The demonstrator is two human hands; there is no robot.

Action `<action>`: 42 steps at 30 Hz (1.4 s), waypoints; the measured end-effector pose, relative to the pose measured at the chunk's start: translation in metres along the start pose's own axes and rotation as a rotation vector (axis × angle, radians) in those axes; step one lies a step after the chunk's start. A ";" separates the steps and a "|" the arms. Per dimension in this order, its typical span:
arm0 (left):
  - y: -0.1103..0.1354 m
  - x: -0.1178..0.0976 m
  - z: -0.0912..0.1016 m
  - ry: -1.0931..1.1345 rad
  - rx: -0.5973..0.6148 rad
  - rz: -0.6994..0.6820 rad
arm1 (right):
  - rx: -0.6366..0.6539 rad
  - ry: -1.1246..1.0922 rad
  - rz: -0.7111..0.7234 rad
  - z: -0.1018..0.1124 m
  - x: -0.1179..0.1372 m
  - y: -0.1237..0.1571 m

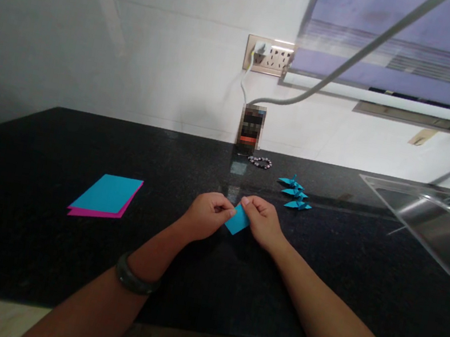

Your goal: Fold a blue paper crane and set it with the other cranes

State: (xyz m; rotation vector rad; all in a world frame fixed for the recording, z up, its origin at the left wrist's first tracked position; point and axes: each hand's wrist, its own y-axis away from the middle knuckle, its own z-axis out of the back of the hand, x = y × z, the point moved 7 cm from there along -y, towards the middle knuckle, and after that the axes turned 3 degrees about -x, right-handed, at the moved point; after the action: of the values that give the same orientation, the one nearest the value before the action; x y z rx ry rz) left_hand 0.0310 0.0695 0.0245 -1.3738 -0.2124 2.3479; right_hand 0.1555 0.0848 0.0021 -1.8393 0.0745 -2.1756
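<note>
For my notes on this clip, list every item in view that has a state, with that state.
Blue paper: folded small, pinched by both the left hand and right hand
Paper cranes: three, folded, lined up on the counter
Paper sheets: lying flat, blue over magenta
Plug: inserted in the socket panel
Beads: looped, lying on the counter
Bangle: worn on the left arm

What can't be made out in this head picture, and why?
Head view:
Blue paper: side edges, partly hidden by the left hand and right hand.
Paper stack: sheet count, hidden under its top sheet.
Upright device: details, masked by pixelation.
Sink: right side, cut off by the picture's edge.
</note>
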 end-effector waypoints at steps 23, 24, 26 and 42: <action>-0.002 0.010 0.014 -0.025 -0.167 0.077 | 0.137 0.031 -0.030 0.003 -0.006 -0.004; -0.003 0.014 0.016 0.001 -0.195 0.110 | 0.127 0.062 -0.027 0.006 -0.007 -0.005; -0.004 0.020 0.017 0.059 -0.220 0.169 | 0.092 0.085 -0.018 0.010 -0.009 -0.007; -0.003 0.026 0.010 0.220 -0.179 0.239 | 0.145 -0.133 -0.135 -0.005 -0.011 0.000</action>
State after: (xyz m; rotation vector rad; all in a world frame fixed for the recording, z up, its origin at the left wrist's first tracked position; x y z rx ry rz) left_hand 0.0122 0.0838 0.0092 -1.8205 -0.2077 2.3870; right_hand 0.1518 0.0867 -0.0093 -1.9496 -0.2354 -2.0762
